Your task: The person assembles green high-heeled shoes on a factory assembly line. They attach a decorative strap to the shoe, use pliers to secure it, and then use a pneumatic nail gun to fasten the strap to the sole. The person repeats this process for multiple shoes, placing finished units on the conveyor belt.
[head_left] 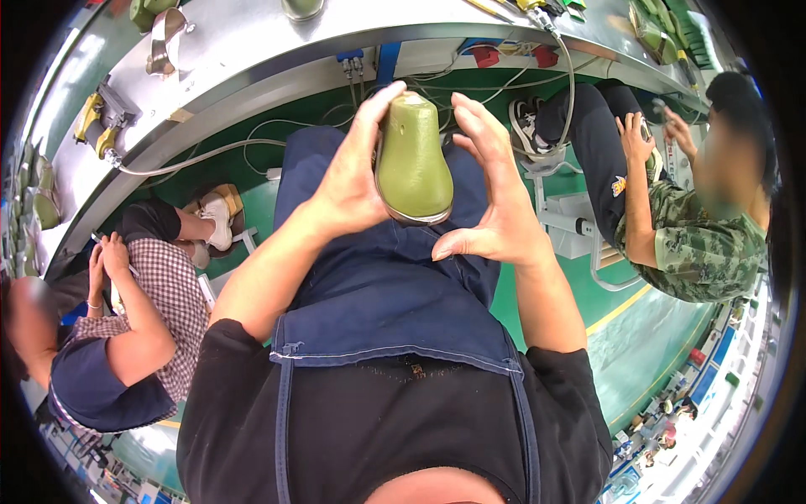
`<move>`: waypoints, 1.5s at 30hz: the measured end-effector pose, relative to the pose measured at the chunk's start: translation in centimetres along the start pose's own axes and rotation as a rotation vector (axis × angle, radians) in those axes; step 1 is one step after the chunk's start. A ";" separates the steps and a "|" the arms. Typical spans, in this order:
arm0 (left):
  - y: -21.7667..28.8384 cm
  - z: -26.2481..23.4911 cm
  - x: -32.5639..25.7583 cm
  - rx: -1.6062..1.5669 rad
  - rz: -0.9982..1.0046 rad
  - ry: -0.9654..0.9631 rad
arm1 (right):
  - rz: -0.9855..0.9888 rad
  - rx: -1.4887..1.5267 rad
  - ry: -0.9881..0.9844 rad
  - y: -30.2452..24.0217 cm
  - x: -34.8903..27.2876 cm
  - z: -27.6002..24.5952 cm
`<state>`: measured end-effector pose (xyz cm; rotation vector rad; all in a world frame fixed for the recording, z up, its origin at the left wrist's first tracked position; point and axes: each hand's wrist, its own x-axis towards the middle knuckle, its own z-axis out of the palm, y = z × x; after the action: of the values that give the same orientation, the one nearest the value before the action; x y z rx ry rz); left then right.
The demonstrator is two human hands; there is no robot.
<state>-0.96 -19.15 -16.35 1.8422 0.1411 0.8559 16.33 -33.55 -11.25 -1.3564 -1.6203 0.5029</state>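
Observation:
An olive-green shoe last (414,160) stands over my lap, its narrow end pointing away and its wide rounded end toward me. A thin dark rim runs along its near lower edge. Pressed along the last's left side, my left hand (353,172) holds it, with part of the fingers hidden behind it. My right hand (495,189) is open on the other side, thumb and fingers spread apart, with a gap between it and the last. A navy apron (378,290) covers my lap below both hands.
A metal-edged workbench (252,92) curves across the front. A yellow air tool (96,130) with a hose lies on it at left, near a metal strap-shaped piece (165,42). Co-workers sit at left (109,353) and right (697,227). Cables hang under the bench.

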 end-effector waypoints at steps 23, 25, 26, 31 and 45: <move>3.1 2.7 -8.7 -0.024 -0.035 -0.062 | 0.311 0.321 0.076 2.7 -10.1 5.2; 3.7 2.8 -8.8 0.024 -0.046 -0.066 | 0.279 0.285 0.036 2.9 -10.0 5.1; 3.9 2.8 -9.0 0.049 -0.052 -0.067 | 0.278 0.292 0.029 3.0 -10.0 5.1; 3.2 2.7 -8.8 0.048 0.019 -0.096 | 0.301 0.321 -0.028 2.6 -9.7 4.9; 3.7 3.1 -8.1 0.057 0.037 -0.259 | 0.176 0.268 -0.011 2.9 -10.8 5.1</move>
<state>-6.04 -26.94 -17.79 1.9968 -0.0320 0.6360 13.06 -41.33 -20.17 -1.2985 -1.3910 0.8037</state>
